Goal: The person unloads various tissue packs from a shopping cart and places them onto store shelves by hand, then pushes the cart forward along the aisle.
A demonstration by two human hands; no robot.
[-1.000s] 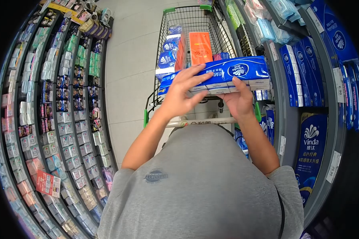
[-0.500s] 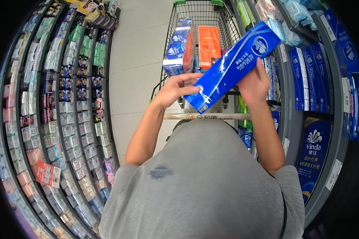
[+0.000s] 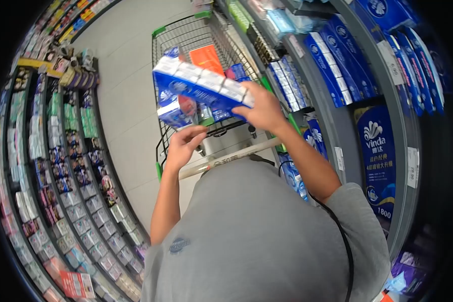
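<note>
A long blue-and-white pack of tissues (image 3: pixel 199 83), slightly blurred, is tilted over the near part of the shopping cart (image 3: pixel 183 25). My right hand (image 3: pixel 261 109) grips its right end, with several white packets showing along its upper side. Below the pack, my left hand (image 3: pixel 185 146) is off it, fingers loosely bent and thumb apart, with nothing visible in it. Inside the cart are an orange box (image 3: pixel 207 59) and blue tissue packs (image 3: pixel 171 111), partly hidden by the held pack.
The cart handle (image 3: pixel 231 157) crosses just in front of my body. Shelves of small packets (image 3: pixel 60 196) curve along the left. On the right, a shelf holds blue tissue packs (image 3: pixel 345 60), above a large blue Vinda carton (image 3: pixel 376 156).
The tissue pack has swung left over the cart and turned, so its white packets show. My left hand has let go of it; my right hand now grips its right end. The view has shifted right.
</note>
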